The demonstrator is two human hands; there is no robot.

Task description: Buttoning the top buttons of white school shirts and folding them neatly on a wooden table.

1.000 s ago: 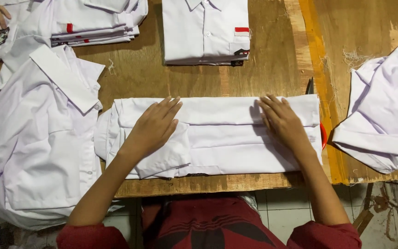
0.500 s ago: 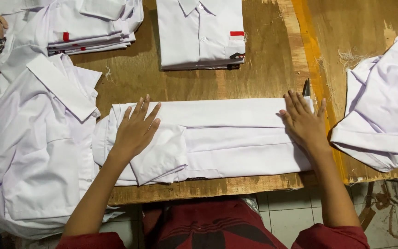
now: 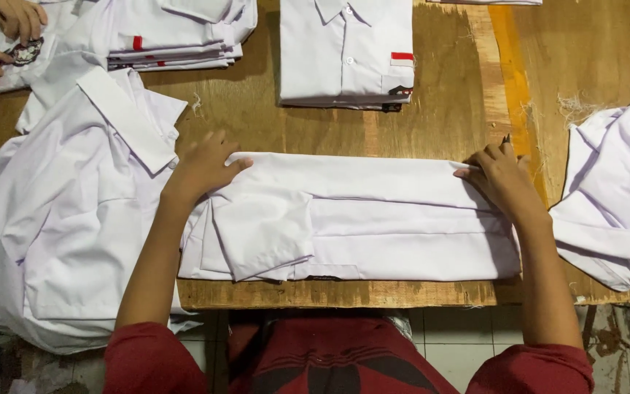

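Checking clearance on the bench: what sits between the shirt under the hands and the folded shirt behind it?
Head view: only bare wooden table lies between the long folded shirt under both hands and the folded shirt with the red tag; the two do not touch.

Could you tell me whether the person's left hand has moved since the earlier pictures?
Yes. The left hand slid outward along the folded white shirt, toward its left end.
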